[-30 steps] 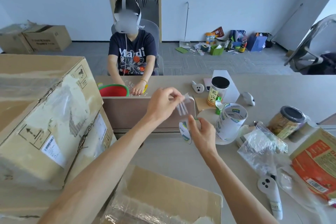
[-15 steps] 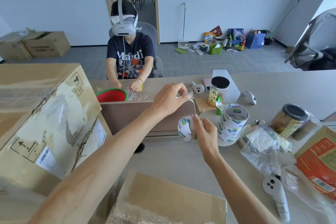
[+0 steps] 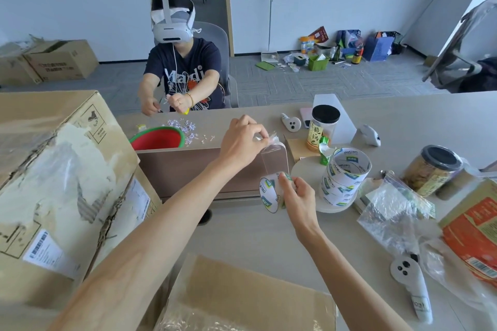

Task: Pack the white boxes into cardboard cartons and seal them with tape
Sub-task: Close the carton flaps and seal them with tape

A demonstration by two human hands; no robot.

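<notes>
My right hand (image 3: 297, 197) grips a roll of clear tape (image 3: 269, 192) above the table. My left hand (image 3: 242, 140) pinches the loose end of the tape strip (image 3: 273, 154), which stretches up from the roll. A cardboard carton (image 3: 250, 298) with a taped flap lies at the bottom centre, below both arms. A large worn carton (image 3: 53, 183) stands at the left. No white box is in view.
Stacked tape rolls (image 3: 344, 177) sit on a round disc to the right. Two jars (image 3: 321, 129) (image 3: 430, 169), plastic bags (image 3: 392, 212), a red packet (image 3: 476, 231) and a white controller (image 3: 411, 287) crowd the right side. A person in a headset (image 3: 183, 70) sits opposite, behind a red bowl (image 3: 158, 138).
My left hand has risen and pulled the tape end farther from the roll, lengthening the strip. The right hand with the roll stays roughly in place.
</notes>
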